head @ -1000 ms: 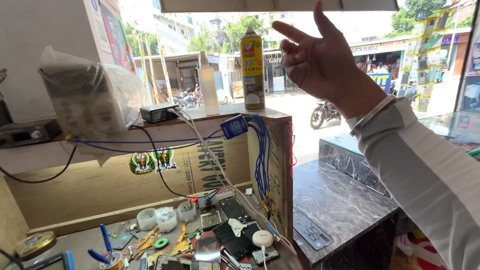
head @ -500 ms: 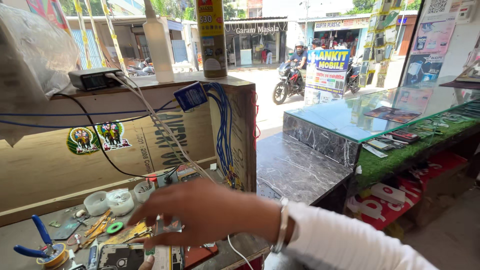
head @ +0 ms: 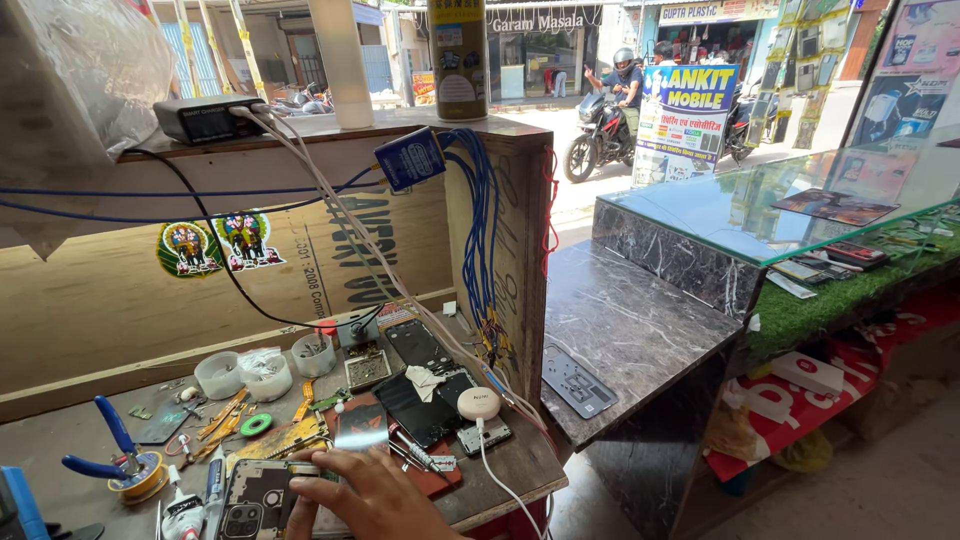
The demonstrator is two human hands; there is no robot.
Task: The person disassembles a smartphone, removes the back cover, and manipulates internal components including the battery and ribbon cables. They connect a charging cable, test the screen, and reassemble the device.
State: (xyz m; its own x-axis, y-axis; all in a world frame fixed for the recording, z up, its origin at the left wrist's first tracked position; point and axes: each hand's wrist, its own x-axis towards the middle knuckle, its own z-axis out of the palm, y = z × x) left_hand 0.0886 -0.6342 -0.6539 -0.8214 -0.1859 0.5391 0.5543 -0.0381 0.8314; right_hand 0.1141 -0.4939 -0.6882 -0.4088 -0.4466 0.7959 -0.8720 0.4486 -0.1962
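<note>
Fingers (head: pixel 318 488) of right hand (head: pixel 372 497) spread wide, resting on opened black phone back (head: pixel 258 497) atop cluttered wooden workbench (head: pixel 505 470).

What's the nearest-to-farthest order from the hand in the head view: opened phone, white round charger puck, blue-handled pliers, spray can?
From the hand:
1. opened phone, touching, just left.
2. white round charger puck, right, slightly beyond.
3. blue-handled pliers, far left on bench.
4. spray can, up on the ledge.

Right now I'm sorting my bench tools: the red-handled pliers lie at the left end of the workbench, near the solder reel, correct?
Not quite: the head view shows the pliers have blue handles, not red. They do lie at the left end of the workbench, on the solder reel.
</note>
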